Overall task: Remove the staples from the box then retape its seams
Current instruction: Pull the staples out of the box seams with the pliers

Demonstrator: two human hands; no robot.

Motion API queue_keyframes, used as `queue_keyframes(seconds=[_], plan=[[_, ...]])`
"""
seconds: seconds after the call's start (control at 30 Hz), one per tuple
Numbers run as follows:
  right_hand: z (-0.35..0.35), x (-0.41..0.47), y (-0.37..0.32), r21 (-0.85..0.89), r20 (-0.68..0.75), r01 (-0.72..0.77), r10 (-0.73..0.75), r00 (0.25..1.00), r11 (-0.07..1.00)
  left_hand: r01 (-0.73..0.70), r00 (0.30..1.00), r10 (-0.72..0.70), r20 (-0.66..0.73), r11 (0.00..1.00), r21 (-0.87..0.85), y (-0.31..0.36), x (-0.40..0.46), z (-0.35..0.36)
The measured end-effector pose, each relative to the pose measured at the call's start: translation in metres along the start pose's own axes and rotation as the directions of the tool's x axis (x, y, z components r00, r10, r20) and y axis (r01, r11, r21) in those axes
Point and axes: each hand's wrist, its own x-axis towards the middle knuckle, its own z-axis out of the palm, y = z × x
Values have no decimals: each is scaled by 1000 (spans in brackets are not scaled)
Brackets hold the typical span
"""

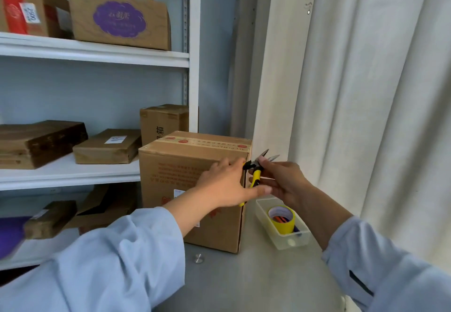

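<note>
Box [195,189] stands upright on the grey worktop [256,282], its back corner near the white shelving [97,172], top seam taped over with printed tape. Left hand [224,184] lies flat against the near face by the right edge, fingers straight, thumb hooked round the corner; looks like bracing so the carton won't slide when a staple is pulled. Right hand [280,179] pinches yellow-handled pliers [256,172], thumb near the pivot and fingers under the handles, metal tips parted and pointing up and away from the cardboard (not yet on a staple, as far as I can judge). Staples themselves too small to make out. Just beside the box on the right sits a clear plastic tray [292,243] holding a roll of yellow tape [283,221], ready for the resealing. Pale curtain [353,91] hangs close behind the right hand and crowds that side. Small metal stud [198,258] on the worktop in front. Other cartons fill the shelves, well apart.
</note>
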Motion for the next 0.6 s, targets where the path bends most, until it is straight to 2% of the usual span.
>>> queue_keyframes(seconds=[0.07, 0.17, 0.23, 0.3, 0.33, 0.4, 0.43, 0.5, 0.6], plan=[[13, -2, -5, -10, 17, 31, -31, 999, 999, -10, 999, 15, -52, 995, 99, -4, 0, -3], [26, 1, -4, -92, 16, 105, -104, 994, 990, -17, 997, 21, -76, 998, 58, -14, 3, -10], [25, 11, -1, -271, -58, 215, -239, 969, 938, -20, 995, 30, -97, 994, 107, -23, 6, -17], [19, 26, 5, -492, -96, 293, -386, 918, 820, -15, 991, 40, -124, 980, 199, -35, 11, -26], [16, 31, 8, -561, -55, 303, -400, 915, 770, -16, 991, 48, -129, 972, 235, -42, 14, -31], [12, 38, 15, -603, 134, 341, -330, 934, 721, -44, 992, 74, -103, 961, 273, -57, 20, -39], [13, 42, 19, -589, 239, 385, -303, 923, 710, -61, 993, 87, -85, 961, 269, -63, 24, -42], [18, 51, 29, -594, 357, 463, -301, 885, 658, -91, 991, 113, -76, 965, 248, -74, 33, -47], [22, 66, 39, -669, 294, 475, -384, 876, 572, -132, 986, 152, -68, 962, 241, -86, 47, -45]])
